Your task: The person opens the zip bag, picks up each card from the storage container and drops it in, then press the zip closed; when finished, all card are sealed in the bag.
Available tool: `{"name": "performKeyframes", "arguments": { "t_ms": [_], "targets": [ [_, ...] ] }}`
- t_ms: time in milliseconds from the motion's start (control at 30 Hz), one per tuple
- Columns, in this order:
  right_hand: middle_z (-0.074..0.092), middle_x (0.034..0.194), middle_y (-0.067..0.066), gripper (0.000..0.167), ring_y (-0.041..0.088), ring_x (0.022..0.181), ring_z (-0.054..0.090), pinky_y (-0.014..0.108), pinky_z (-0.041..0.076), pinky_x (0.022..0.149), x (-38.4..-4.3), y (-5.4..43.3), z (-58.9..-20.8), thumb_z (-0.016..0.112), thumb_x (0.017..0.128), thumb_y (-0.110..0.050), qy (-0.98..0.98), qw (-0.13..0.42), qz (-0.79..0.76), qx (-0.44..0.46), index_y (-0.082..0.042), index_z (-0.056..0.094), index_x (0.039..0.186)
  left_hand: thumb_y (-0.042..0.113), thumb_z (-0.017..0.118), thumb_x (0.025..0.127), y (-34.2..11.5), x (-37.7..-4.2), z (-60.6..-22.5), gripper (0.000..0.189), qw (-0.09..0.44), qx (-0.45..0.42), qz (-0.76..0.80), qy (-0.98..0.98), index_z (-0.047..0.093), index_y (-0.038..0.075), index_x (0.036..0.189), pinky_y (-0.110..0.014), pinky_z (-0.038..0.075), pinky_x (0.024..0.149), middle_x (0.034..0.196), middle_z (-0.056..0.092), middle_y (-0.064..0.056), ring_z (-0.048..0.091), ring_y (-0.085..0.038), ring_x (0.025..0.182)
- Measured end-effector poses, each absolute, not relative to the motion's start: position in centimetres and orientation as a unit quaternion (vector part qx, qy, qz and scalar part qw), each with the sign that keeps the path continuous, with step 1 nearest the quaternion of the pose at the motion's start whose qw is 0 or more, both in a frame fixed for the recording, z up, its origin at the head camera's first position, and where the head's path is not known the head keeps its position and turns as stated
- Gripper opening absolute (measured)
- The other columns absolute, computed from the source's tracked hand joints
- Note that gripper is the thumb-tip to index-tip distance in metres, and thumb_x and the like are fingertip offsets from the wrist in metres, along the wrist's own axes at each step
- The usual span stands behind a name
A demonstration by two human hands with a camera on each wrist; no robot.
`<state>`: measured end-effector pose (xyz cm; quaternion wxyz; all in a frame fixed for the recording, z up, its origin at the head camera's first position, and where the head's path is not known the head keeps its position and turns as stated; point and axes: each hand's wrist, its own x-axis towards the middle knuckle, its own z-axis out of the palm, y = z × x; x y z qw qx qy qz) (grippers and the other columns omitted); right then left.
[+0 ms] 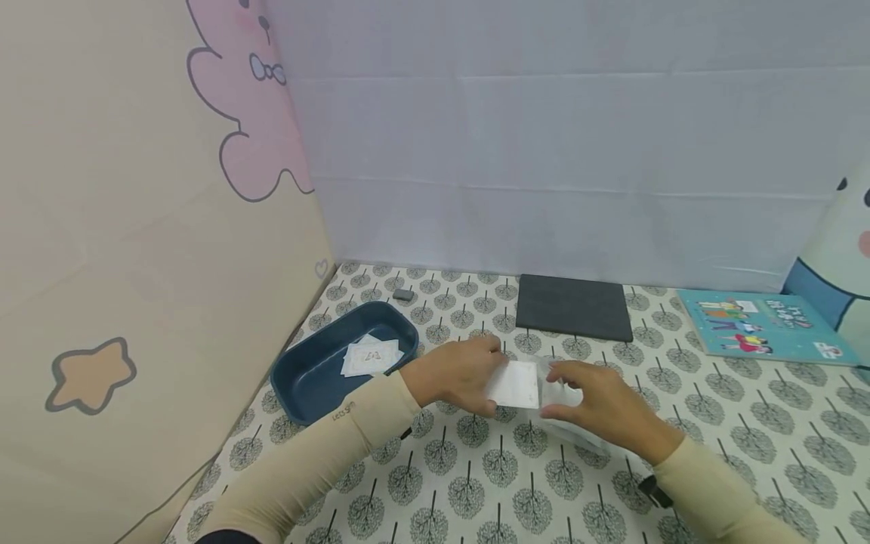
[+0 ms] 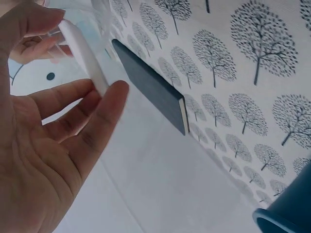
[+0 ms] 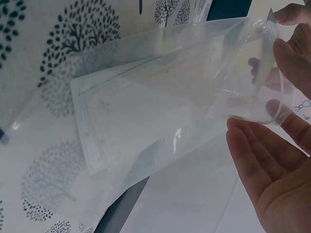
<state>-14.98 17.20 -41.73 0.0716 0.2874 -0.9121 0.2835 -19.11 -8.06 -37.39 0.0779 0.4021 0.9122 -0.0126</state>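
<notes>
My left hand pinches a flat white square packet between thumb and fingertips. Seen nearly edge-on in the left wrist view, that packet looks thin. Just to its right, my right hand grips the mouth of a clear plastic bag, thumb on one side and fingers on the other. Several white square packets lie stacked inside the bag. The held packet is right at the bag's mouth. More white squares, the top one with a small printed motif, lie in a dark blue tray on the left.
Behind the hands lies a dark rectangular notebook. A teal picture book rests at the back right, and a small grey block sits behind the tray. A tree-patterned cloth covers the table, with walls at the back and left.
</notes>
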Motion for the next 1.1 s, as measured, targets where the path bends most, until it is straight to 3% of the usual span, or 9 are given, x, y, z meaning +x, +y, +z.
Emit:
{"name": "performKeyframes", "arguments": {
  "t_ms": [433,633,733,900,1100],
  "targets": [
    [0.071,0.11,-0.001,0.039,0.014,0.087,0.063,0.037,0.055,0.074,-15.1,16.7,-41.9,0.088,0.075,-0.038,-0.905,0.082,0.289,0.302,-0.018,0.07,0.104,0.044,0.082,0.077,-6.0,-18.2,-37.6,0.057,0.078,0.372,-0.012,0.925,0.058,0.012,0.118,-0.021,0.046,0.057,0.095,0.06,0.004,0.054,-0.009,0.078],
    [0.072,0.113,0.006,0.039,0.013,0.086,0.063,0.037,0.055,0.072,-15.3,16.9,-42.0,0.088,0.075,-0.036,-0.901,0.085,0.289,0.312,-0.016,0.07,0.103,0.049,0.081,0.079,-7.9,-18.4,-37.1,0.066,0.081,0.345,0.059,0.933,0.056,0.013,0.129,-0.023,0.05,0.068,0.116,0.061,0.001,0.057,-0.01,0.091],
    [0.071,0.116,0.008,0.039,0.014,0.086,0.063,0.037,0.055,0.072,-15.3,17.0,-41.9,0.088,0.075,-0.035,-0.902,0.087,0.286,0.312,-0.015,0.07,0.103,0.049,0.084,0.077,-9.0,-18.5,-36.5,0.07,0.097,0.317,0.074,0.94,0.053,0.017,0.131,-0.028,0.05,0.069,0.12,0.059,0.0,0.057,-0.011,0.09],
    [0.071,0.116,0.007,0.04,0.017,0.089,0.065,0.039,0.056,0.074,-15.3,17.0,-41.9,0.088,0.075,-0.037,-0.906,0.079,0.288,0.301,-0.016,0.07,0.104,0.038,0.089,0.076,-9.8,-18.7,-36.4,0.062,0.148,0.314,0.088,0.934,0.055,0.02,0.125,-0.031,0.05,0.069,0.113,0.065,0.002,0.06,-0.01,0.086],
    [0.07,0.119,0.01,0.04,0.02,0.091,0.067,0.04,0.057,0.076,-15.1,16.7,-42.0,0.087,0.075,-0.039,-0.904,0.071,0.294,0.303,-0.017,0.07,0.104,0.037,0.086,0.08,-8.9,-18.6,-37.8,0.045,0.13,0.338,0.055,0.931,0.064,0.022,0.116,-0.025,0.049,0.071,0.104,0.062,0.012,0.057,-0.005,0.085]
  ]
}}
